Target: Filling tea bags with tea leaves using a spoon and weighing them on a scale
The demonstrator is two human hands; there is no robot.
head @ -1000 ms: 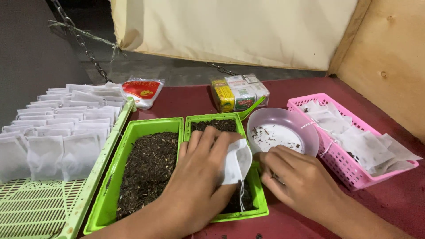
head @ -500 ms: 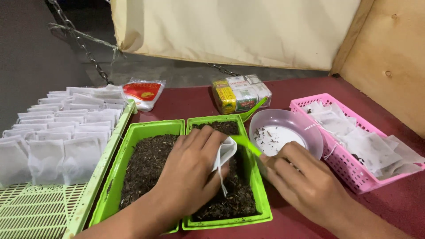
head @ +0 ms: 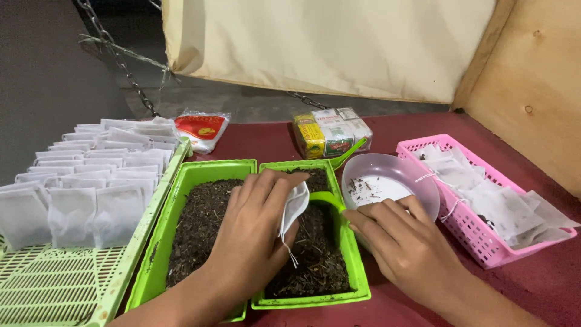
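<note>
The left hand pinches a small white sachet open over the right green tray of dark loose tea. At its 3 o'clock, the right hand grips a green scoop whose bowl touches the sachet's mouth. A pale round bowl sits just behind on the red desk.

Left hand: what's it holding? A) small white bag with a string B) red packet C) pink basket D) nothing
A. The left hand pinches a small white bag over the green tray of dark loose material, its string dangling, while the right hand brings a green scoop to it.
</note>
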